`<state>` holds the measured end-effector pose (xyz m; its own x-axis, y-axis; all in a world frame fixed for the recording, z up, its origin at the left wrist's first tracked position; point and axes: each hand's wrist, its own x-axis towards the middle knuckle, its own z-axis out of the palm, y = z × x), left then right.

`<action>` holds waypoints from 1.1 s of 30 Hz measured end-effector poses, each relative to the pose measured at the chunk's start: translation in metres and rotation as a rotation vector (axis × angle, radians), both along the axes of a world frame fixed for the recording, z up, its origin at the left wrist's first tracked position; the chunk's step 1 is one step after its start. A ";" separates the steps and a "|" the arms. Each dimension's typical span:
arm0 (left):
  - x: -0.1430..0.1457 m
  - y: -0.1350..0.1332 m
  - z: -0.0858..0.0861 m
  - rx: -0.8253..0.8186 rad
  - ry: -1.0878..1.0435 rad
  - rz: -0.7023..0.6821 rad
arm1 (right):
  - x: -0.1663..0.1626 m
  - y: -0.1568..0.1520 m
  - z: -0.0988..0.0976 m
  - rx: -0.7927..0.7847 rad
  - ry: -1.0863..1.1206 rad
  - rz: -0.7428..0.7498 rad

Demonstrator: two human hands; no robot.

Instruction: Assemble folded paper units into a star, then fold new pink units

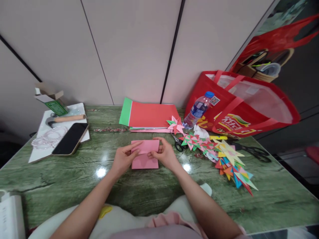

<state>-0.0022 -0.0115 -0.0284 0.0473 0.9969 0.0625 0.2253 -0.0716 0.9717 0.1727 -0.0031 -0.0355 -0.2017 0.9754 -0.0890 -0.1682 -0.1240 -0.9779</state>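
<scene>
A pink sheet of paper lies on the green marble table, its near part folded up. My left hand pinches its left edge, thumb on top. My right hand grips the right edge, fingers curled over the fold. Both hands press the paper against the table.
A stack of red, green and pink paper lies behind. Folded paper stars spread to the right, with small scissors, black scissors, a water bottle and a red bag. At left: phone, hammer, bead bracelets.
</scene>
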 end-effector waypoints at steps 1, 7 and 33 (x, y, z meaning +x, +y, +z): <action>-0.001 0.001 -0.001 -0.008 -0.021 0.001 | 0.000 0.001 0.000 0.002 0.001 0.001; -0.007 0.004 0.001 0.011 -0.120 0.057 | 0.010 0.008 -0.006 0.049 -0.030 -0.091; 0.008 -0.005 0.011 -0.018 0.016 -0.030 | -0.002 -0.004 -0.002 -0.008 -0.035 0.011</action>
<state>0.0053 -0.0161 -0.0178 0.0776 0.9960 0.0437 0.2389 -0.0611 0.9691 0.1711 -0.0070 -0.0374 -0.2091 0.9723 -0.1042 -0.1321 -0.1337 -0.9822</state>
